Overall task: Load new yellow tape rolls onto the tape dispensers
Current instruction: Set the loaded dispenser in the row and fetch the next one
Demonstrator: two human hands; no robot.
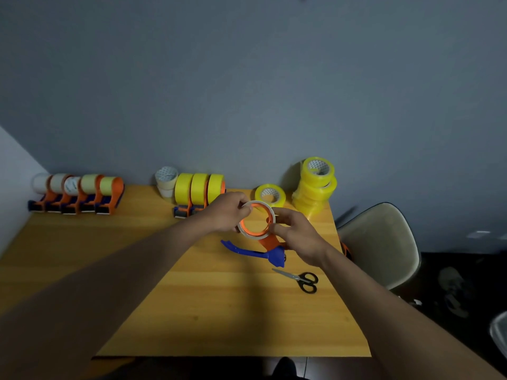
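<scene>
Left hand (227,212) pinching empty tape ring (256,220) on orange-blue dispenser (267,246), above table (192,297). Right hand (297,237) gripping dispenser, hiding part. Yellow rolls (315,185) behind. Core print too blurry.

You will find no readable text here: the inner core of the yellow tape roll (270,195) lying flat on the table (208,303) carries a small repeated print, as does the core of the top roll on the stack (318,167), but it is too small to make out.
</scene>
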